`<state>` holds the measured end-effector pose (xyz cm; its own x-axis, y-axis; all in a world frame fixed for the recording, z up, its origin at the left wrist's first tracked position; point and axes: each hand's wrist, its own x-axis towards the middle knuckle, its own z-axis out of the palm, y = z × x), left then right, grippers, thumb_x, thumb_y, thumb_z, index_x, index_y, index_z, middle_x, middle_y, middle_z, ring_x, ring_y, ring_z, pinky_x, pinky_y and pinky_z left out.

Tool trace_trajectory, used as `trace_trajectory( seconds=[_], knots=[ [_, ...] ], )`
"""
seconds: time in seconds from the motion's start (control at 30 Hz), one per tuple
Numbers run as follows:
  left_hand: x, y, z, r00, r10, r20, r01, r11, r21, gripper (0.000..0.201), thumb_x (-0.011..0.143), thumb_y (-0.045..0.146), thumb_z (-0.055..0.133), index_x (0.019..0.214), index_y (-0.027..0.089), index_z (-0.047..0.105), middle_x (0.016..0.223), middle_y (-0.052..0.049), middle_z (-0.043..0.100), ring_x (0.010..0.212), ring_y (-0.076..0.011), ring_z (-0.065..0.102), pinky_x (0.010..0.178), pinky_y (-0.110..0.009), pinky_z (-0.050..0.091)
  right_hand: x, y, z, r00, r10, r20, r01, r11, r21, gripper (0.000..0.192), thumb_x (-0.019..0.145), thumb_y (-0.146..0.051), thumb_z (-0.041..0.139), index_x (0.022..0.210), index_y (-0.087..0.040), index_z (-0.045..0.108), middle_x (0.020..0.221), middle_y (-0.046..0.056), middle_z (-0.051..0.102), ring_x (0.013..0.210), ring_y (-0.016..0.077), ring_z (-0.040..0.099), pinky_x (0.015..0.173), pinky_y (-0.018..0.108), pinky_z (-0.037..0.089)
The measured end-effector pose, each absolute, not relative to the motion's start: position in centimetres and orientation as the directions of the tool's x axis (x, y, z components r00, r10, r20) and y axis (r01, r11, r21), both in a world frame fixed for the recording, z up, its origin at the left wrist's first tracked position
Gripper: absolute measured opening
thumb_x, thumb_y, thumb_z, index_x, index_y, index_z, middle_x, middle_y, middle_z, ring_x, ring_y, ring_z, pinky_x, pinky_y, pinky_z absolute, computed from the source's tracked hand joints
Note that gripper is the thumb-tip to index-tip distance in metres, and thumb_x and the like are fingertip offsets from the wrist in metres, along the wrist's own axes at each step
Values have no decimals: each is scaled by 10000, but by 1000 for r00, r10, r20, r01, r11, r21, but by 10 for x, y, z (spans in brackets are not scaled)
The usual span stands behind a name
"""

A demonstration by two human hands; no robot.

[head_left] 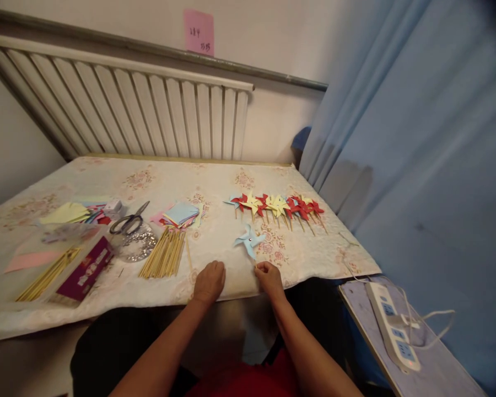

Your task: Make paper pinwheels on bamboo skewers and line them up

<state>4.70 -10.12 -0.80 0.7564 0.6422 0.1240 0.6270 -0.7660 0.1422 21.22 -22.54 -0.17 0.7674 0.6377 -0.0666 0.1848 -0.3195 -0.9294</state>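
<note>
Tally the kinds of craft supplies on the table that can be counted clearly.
Blue pinwheel, by the right hand: 1
Scissors: 1
Stick bundles: 2
Purple box: 1
Total: 5
The row of red and yellow pinwheels overlaps too much to count. The left hand rests closed on the table edge.

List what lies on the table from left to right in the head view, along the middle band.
Yellow paper sheets → scissors → loose bundle of wooden sticks → stack of coloured paper squares → light blue pinwheel, its stick pinched by the right hand → row of red and yellow pinwheels.
</note>
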Motion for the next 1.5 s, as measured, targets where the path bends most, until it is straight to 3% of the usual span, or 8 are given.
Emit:
trace_trajectory(
  seconds=[0.33, 0.63, 1.5],
  knots=[
    [62, -89, -6, 723, 680, 124, 674, -733, 92, 285, 957, 293, 280, 923, 181, 539, 887, -78, 603, 857, -211, 567, 684, -319, 358, 219, -222, -9, 791, 612, -27, 179, -272, -945, 185, 649, -331, 561, 686, -174, 653, 574, -8, 600, 571, 150, 529, 574, 249, 399],
    [60, -89, -9, 715, 683, 149, 677, -730, 98, 283, 958, 292, 276, 899, 192, 535, 877, -69, 602, 856, -204, 563, 696, -317, 357, 222, -222, -16, 779, 621, -88, 108, -272, -956, 196, 652, -331, 578, 722, -164, 653, 578, -16, 593, 551, 135, 511, 549, 239, 397],
    [59, -91, -7, 697, 708, 115, 694, -706, 140, 271, 955, 286, 287, 924, 189, 538, 915, -83, 606, 893, -204, 566, 730, -310, 375, 218, -224, -13, 762, 645, -62, 140, -257, -956, 198, 668, -347, 556, 722, -172, 630, 533, -32, 550, 506, 129, 481, 495, 232, 370]
  ],
)
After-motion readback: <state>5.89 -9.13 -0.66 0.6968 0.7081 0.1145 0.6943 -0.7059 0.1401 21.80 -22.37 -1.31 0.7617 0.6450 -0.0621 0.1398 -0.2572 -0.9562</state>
